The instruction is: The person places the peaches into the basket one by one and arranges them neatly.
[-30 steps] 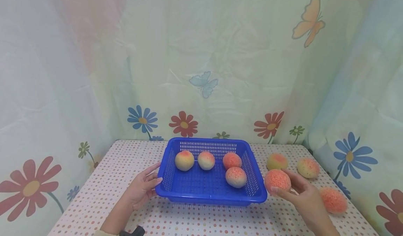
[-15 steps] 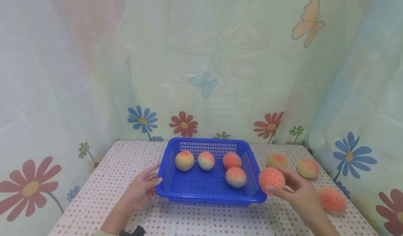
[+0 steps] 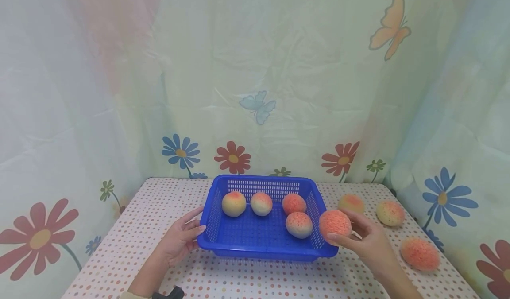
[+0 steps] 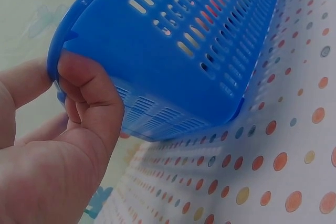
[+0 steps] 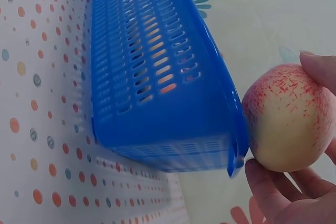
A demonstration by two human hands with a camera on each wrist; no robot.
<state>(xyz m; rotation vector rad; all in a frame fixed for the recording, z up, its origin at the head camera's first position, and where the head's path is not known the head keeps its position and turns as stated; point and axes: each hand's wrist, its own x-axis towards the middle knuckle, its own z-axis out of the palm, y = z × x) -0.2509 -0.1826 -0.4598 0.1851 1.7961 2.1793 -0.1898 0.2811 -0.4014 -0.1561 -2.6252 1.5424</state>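
A blue plastic basket [image 3: 267,250] with slotted walls stands on the table. My left hand [image 3: 178,239] grips its left rim, thumb on one side and curled fingers on the other in the left wrist view. In my right hand [image 3: 369,241] a red-and-cream peach [image 3: 334,226] is held between thumb and fingers, at the basket's right rim. The right wrist view shows that peach [image 5: 289,119] right at the rim, its speckled red skin fading to cream. Inside the basket lie a yellowish peach [image 3: 233,204], a pale peach [image 3: 261,203] and two redder peaches [image 3: 299,225] at the right.
To the right of the basket, a yellow-green peach [image 3: 352,203], a speckled peach [image 3: 390,213] and a red peach [image 3: 420,254] lie on the dotted tablecloth [image 3: 247,281]. A flowered curtain [image 3: 287,82] encloses the table at the back and sides.
My right hand has carried the peach leftward and slightly up, from beside the basket to over its right rim. The left hand and the basket have stayed put.
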